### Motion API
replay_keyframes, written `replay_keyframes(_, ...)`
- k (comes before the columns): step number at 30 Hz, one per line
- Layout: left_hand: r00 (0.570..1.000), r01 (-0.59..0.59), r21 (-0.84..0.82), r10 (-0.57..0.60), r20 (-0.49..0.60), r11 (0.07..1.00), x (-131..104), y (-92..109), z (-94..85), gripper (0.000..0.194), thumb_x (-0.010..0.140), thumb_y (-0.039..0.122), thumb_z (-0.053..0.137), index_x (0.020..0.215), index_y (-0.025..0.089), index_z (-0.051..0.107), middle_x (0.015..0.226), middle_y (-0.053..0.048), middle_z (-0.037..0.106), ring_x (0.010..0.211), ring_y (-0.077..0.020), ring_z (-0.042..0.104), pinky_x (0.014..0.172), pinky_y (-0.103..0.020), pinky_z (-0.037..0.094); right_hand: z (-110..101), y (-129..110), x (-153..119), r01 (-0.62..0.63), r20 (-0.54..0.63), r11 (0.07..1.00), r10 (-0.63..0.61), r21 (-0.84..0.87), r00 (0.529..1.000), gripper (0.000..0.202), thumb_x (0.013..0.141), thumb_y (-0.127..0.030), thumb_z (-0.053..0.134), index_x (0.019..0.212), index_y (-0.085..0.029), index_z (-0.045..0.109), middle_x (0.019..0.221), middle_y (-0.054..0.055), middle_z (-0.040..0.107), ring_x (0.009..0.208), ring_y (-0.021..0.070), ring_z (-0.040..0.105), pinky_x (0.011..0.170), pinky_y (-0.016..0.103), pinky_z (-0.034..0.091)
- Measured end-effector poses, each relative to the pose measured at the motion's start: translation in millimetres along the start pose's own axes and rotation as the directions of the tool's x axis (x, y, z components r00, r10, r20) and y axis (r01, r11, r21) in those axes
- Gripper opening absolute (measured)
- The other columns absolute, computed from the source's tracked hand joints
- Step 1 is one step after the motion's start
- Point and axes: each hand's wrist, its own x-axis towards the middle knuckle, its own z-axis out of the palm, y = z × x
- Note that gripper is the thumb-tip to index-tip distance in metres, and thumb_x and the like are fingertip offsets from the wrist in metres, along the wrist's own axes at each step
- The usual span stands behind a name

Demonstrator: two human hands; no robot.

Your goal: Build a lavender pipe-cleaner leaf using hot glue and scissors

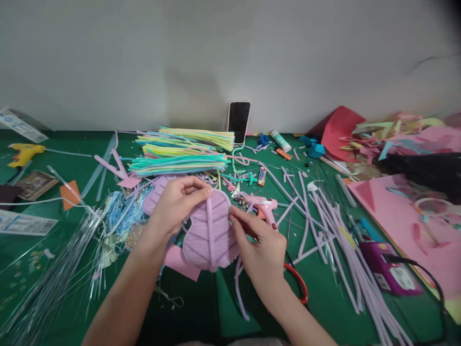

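A lilac wing- or leaf-shaped piece [211, 230] with ribbed lines and a thick lilac stem down its middle is held up between my hands. My left hand [182, 202] pinches its top edge, thumb and fingers closed on it. At the right edge, my right hand [257, 245] has thumb and forefinger pressed together on the rim; a lilac pipe cleaner [240, 293] hangs below there. Another lilac ribbed piece [153, 197] lies behind my left hand, partly hidden. Just beyond my right hand rests a pink glue gun [264, 205].
Bundled pipe cleaners [180, 163] lie before a propped phone [238, 121]. Loose lilac pipe cleaners [345, 254] and a purple box [391, 269] are at right, wires [54, 274] and a yellow glue gun [26, 153] at left. Red-orange handles [298, 281] lie beside my right wrist.
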Motion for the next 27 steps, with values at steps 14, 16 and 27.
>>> replay_keyframes(14,1.0,-0.006,-0.012,0.006,0.007,1.0,1.8,-2.7,0.0,0.008,0.06,0.018,0.078,0.065,0.016,0.072,0.067,0.001,0.068,0.063,-0.0112,0.058,0.068,-0.024,0.046,1.0,1.4,1.8,-0.041,-0.011,0.999,0.041,0.001,0.999,0.019,0.086,-0.016,0.063,0.098,-0.019,0.077,0.09,0.003,0.079,0.073,0.0152,0.075,0.073,0.023,0.062)
replay_keyframes(16,1.0,-0.007,-0.016,0.007,0.011,1.0,1.5,-2.6,0.5,0.008,0.06,0.018,0.078,0.064,0.016,0.071,0.067,0.001,0.068,0.063,-0.0112,0.058,0.068,-0.024,0.046,1.8,0.3,1.1,-0.027,-0.01,1.0,0.027,0.006,1.0,0.019,0.086,-0.015,0.062,0.098,-0.018,0.077,0.092,0.004,0.079,0.075,0.0151,0.076,0.074,0.022,0.061)
replay_keyframes(27,1.0,-0.009,0.006,0.009,0.022,1.0,-0.1,-0.4,0.8,0.009,0.062,0.022,0.078,0.064,0.016,0.071,0.067,0.001,0.068,0.064,-0.012,0.057,0.07,-0.025,0.046,3.3,1.3,3.3,-0.119,-0.005,0.993,0.119,0.012,0.993,0.019,0.085,-0.02,0.063,0.097,-0.02,0.077,0.087,0.002,0.079,0.068,0.0147,0.075,0.066,0.021,0.061)
